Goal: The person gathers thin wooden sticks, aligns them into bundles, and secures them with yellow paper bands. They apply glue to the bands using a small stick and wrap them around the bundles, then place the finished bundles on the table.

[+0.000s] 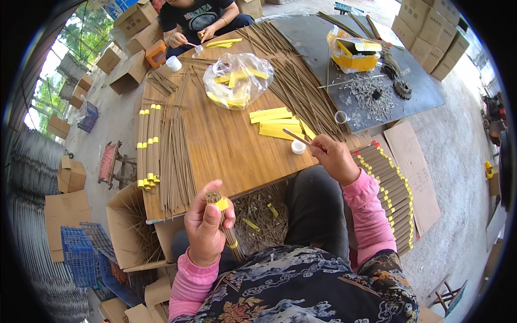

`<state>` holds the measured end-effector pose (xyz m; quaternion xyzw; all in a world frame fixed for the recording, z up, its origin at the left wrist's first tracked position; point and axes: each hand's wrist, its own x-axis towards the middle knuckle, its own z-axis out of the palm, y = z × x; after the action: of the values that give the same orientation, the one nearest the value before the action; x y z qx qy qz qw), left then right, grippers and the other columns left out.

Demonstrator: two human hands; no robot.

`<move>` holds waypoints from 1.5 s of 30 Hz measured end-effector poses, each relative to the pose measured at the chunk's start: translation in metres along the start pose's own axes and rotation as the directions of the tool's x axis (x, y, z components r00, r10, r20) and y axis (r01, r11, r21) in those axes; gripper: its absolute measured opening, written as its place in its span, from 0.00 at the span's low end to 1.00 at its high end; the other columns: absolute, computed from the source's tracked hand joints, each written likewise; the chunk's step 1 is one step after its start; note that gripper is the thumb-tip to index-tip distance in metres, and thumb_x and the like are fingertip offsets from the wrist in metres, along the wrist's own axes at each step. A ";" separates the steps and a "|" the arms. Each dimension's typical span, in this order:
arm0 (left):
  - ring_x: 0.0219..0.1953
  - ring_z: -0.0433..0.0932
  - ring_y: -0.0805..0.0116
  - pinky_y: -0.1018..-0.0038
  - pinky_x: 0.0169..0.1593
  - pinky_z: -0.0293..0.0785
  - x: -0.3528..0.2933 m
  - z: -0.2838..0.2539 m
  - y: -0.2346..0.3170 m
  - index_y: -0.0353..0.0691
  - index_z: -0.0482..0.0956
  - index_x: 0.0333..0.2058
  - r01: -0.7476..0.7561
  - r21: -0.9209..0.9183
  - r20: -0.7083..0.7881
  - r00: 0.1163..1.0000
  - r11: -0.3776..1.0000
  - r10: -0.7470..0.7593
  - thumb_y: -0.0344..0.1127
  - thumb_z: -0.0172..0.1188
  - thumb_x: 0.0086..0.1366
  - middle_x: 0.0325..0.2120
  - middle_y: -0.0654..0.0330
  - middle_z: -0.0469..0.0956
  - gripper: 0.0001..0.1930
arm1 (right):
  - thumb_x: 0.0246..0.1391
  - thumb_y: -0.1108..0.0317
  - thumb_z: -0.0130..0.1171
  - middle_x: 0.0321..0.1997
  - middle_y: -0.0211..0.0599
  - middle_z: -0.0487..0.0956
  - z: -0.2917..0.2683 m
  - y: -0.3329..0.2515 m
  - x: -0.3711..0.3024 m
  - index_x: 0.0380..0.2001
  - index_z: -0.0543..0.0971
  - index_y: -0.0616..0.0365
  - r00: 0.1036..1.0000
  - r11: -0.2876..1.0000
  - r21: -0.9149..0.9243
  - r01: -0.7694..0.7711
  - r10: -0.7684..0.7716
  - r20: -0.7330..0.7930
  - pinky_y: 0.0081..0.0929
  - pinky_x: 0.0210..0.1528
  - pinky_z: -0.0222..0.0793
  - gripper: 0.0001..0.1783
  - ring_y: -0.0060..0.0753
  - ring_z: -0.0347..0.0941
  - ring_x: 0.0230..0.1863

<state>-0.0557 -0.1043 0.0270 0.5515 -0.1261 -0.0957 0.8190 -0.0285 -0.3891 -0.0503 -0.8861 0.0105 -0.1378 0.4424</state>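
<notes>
My left hand (205, 226) is wrapped round an upright bundle of thin brown incense sticks (232, 243), near the table's front edge. A yellow paper band (222, 204) circles the bundle near its top, and a second band shows lower down. My right hand (338, 160) pinches a thin brown stick (297, 138), which points up and left. Just under that stick stands a small open white jar (298, 147). Flat yellow paper strips (272, 119) lie in a loose pile beside the jar.
The wooden table (226, 148) bears loose sticks (173, 161), banded bundles (148, 145) and a plastic bag (237, 81) of yellow strips. Banded bundles (385, 194) are stacked at my right. A cardboard box (126, 231) stands at left. Across the table, another person's hands (177, 40) work.
</notes>
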 end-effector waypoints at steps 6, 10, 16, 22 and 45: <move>0.21 0.66 0.76 0.84 0.22 0.62 0.002 -0.004 -0.005 0.40 0.62 0.43 0.026 -0.081 0.015 1.000 0.996 -0.025 0.42 0.57 0.58 0.21 0.59 0.70 0.19 | 0.43 0.73 0.51 0.19 0.41 0.71 -0.008 -0.004 -0.003 0.21 0.75 0.59 0.961 0.892 -0.392 0.226 -0.270 -0.059 0.36 0.27 0.65 0.03 0.44 0.69 0.25; 0.21 0.67 0.75 0.84 0.22 0.63 0.001 -0.006 -0.005 0.40 0.62 0.42 0.026 -0.087 0.016 1.000 0.996 -0.025 0.41 0.57 0.58 0.22 0.59 0.70 0.18 | 0.42 0.73 0.52 0.21 0.39 0.71 0.002 -0.002 0.003 0.22 0.76 0.58 0.977 0.856 -0.480 0.191 -0.215 0.006 0.35 0.30 0.66 0.04 0.43 0.70 0.27; 0.21 0.67 0.75 0.84 0.22 0.63 0.000 -0.008 -0.006 0.41 0.61 0.41 0.028 -0.105 0.014 1.000 0.994 -0.027 0.41 0.57 0.58 0.22 0.58 0.70 0.17 | 0.41 0.73 0.51 0.21 0.39 0.71 0.010 0.004 0.008 0.20 0.76 0.58 0.977 0.845 -0.498 0.194 -0.209 0.026 0.35 0.30 0.66 0.04 0.42 0.70 0.28; 0.21 0.67 0.76 0.84 0.22 0.63 0.001 -0.010 -0.006 0.41 0.61 0.41 0.027 -0.109 0.005 1.000 0.994 -0.027 0.41 0.57 0.58 0.22 0.58 0.71 0.17 | 0.40 0.71 0.52 0.21 0.39 0.72 -0.002 -0.011 0.007 0.19 0.76 0.58 0.982 0.857 -0.489 0.162 -0.189 -0.005 0.35 0.30 0.66 0.04 0.43 0.70 0.27; 0.16 0.64 0.76 0.83 0.19 0.61 -0.003 -0.013 0.020 0.42 0.64 0.44 -0.122 -0.217 0.008 0.992 0.969 0.126 0.44 0.54 0.60 0.20 0.55 0.71 0.18 | 0.51 0.72 0.52 0.21 0.31 0.74 -0.012 0.001 -0.028 0.30 0.73 0.63 0.929 0.526 0.791 -0.314 0.343 0.140 0.09 0.19 0.56 0.05 0.13 0.63 0.17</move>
<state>-0.0542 -0.0843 0.0405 0.4493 -0.1580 -0.0633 0.8770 -0.0583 -0.3946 -0.0509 -0.5708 0.1213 -0.0564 0.8101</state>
